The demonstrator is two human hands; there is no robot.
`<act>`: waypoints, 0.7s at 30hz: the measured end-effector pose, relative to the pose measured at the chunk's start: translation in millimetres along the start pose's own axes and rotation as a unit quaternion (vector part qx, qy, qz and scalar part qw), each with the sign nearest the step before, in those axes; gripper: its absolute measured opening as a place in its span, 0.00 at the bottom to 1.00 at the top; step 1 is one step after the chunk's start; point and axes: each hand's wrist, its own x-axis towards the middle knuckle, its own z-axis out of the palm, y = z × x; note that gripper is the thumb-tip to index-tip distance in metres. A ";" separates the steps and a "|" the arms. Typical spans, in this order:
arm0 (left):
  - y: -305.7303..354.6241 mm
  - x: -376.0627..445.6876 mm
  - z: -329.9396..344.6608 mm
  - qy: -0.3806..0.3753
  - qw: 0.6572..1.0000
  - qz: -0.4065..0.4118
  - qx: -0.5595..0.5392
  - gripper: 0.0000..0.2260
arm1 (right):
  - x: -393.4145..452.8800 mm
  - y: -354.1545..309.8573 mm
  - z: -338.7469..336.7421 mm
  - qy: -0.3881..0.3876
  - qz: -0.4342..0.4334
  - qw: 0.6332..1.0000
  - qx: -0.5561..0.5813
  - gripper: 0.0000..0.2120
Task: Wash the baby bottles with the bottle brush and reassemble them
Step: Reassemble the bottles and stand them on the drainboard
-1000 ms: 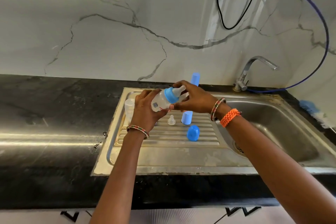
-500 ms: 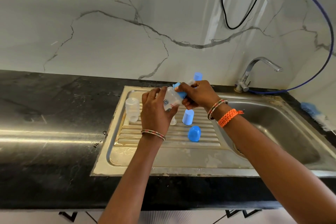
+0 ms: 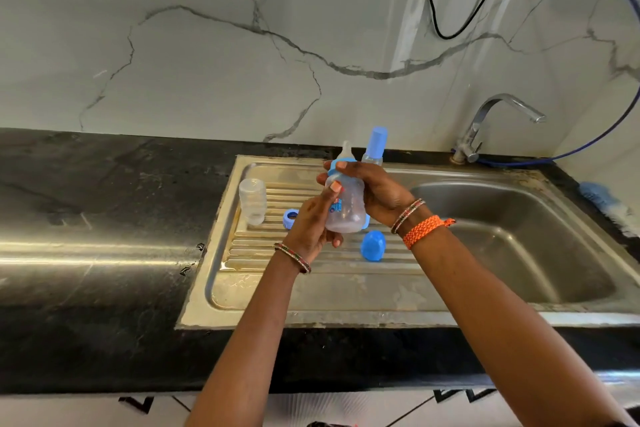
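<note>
Big black surface [image 3: 86,218] across the frame, steel sink [image 3: 519,236] set into it at the right end, ribbed drainboard [image 3: 311,284] taking up the sink's left half, and all the action sits above that drainboard. Both hands are on one assembled bottle [image 3: 346,208], held upright over the board's middle: right hand [image 3: 377,194] wrapped around its body from behind, left hand [image 3: 311,222] gripping the lower body, thumb pressed on the front. Looks light, stiff clear plastic, probably slick if wet, so the waist is the sensible hold, not the soft teat on top. Count them: three bottle bodies, the held one, a capped one [image 3: 374,149] at the back edge, and a bare one [image 3: 252,201] upside down near the left edge. One loose blue ring [image 3: 290,218], two blue caps, one loose [image 3: 373,245] toward the front.
</note>
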 end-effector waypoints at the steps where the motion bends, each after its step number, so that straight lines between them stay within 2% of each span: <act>1: -6.0 2.0 -0.6 0.016 0.999 0.009 0.029 0.15 | 1.4 5.0 -4.0 0.009 0.008 1.000 -0.003 0.14; 2: -12.9 4.1 -3.7 0.039 0.997 0.022 0.070 0.16 | 1.8 11.3 -9.8 0.026 0.006 0.999 -0.035 0.14; 4: -29.4 9.0 -19.1 0.096 0.976 0.049 0.187 0.22 | 0.6 28.8 -32.7 0.105 -0.024 0.975 -0.193 0.18; 6: -42.5 13.0 -40.3 0.125 0.945 0.047 0.299 0.31 | -8.6 52.9 -64.1 0.199 -0.064 0.906 -0.367 0.20; 7: -47.2 13.8 -49.2 0.126 0.934 0.034 0.333 0.33 | -14.9 68.2 -78.7 0.208 -0.061 0.870 -0.442 0.22; 9: -54.4 14.0 -59.5 0.119 0.926 0.003 0.359 0.31 | -26.8 97.6 -95.3 0.161 -0.012 0.820 -0.549 0.23; 11: -55.3 12.6 -58.0 0.119 0.934 -0.015 0.336 0.26 | -28.1 114.3 -99.5 0.160 0.015 0.804 -0.572 0.22; 14: -55.6 15.6 -56.0 0.115 0.959 -0.039 0.258 0.25 | -20.6 102.4 -86.2 0.257 -0.044 0.794 -0.550 0.21; 16: -53.3 15.3 -56.9 0.113 0.970 -0.051 0.208 0.24 | -21.1 70.1 -74.3 0.331 -0.094 0.796 -0.498 0.22; 18: -50.3 16.4 -56.8 0.111 0.982 -0.058 0.140 0.17 | -32.8 27.0 -71.2 0.376 -0.138 0.804 -0.440 0.21; 19: -48.7 17.3 -56.1 0.104 0.987 -0.061 0.106 0.16 | -43.4 5.5 -75.7 0.366 -0.152 0.833 -0.387 0.20; 21: -43.7 16.8 -52.7 0.073 0.994 -0.063 0.054 0.17 | -67.3 -22.2 -99.4 0.281 -0.129 0.936 -0.166 0.19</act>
